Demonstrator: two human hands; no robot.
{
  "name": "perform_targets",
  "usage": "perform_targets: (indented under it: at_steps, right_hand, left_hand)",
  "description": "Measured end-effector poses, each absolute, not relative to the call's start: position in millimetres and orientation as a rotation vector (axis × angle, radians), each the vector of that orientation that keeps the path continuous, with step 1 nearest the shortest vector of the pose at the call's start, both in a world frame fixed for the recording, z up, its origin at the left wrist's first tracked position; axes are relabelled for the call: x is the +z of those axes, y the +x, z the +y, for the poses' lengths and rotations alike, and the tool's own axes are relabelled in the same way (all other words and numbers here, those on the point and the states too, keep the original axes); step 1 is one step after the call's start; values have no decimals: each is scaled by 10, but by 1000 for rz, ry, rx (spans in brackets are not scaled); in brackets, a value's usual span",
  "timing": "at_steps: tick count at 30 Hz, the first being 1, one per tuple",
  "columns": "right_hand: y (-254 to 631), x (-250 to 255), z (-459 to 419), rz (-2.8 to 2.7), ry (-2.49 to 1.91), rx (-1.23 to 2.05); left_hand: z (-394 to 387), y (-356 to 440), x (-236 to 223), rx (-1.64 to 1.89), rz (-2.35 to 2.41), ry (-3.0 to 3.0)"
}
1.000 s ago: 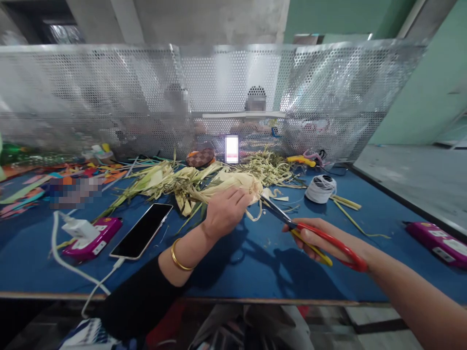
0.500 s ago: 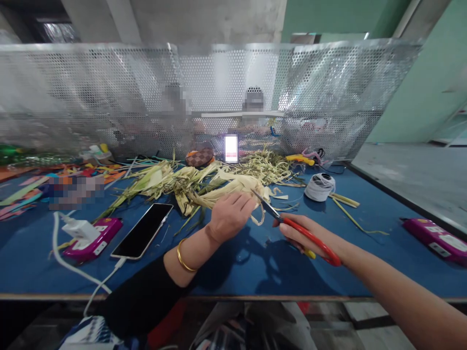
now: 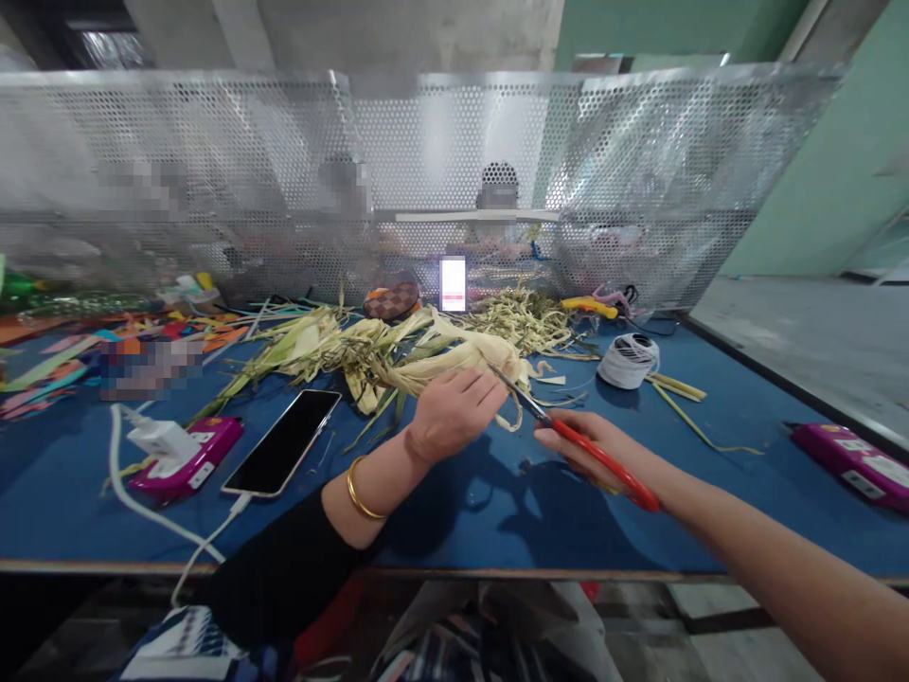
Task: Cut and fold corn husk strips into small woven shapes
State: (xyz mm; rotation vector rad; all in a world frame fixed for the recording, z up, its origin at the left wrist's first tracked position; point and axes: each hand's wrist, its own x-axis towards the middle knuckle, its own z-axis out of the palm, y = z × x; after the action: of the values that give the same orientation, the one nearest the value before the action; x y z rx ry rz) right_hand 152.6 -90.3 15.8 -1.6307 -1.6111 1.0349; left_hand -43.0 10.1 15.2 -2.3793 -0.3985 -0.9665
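Note:
My left hand (image 3: 458,414) is closed on a bundle of pale corn husks (image 3: 465,355) just above the blue table. A curled strip of husk hangs down beside its fingers. In my right hand (image 3: 586,440) is a pair of scissors (image 3: 600,457) with red handles. Their blades point up and left, with the tips against the end of the bundle near my left fingers. I cannot tell whether the blades are parted. Behind the bundle lies a heap of greenish husks (image 3: 305,346), and a pile of shredded strips (image 3: 525,317) lies farther right.
Left of my arm lie a phone (image 3: 284,443) on a white cable and a purple power strip (image 3: 188,459). A ball of white string (image 3: 628,361) and another purple power strip (image 3: 852,459) are on the right. A perforated metal screen (image 3: 440,142) closes off the back.
The scissors and my right hand have shifted very slightly; both hands keep their hold. The whole view has moved a little.

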Motion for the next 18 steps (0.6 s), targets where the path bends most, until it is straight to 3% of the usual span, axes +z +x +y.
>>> perform_targets:
  at_steps: [18]
  right_hand:
    - [1604, 57, -904, -1797, -1745, 711]
  left_hand:
    - [190, -445, 137, -1061, -419, -2495]
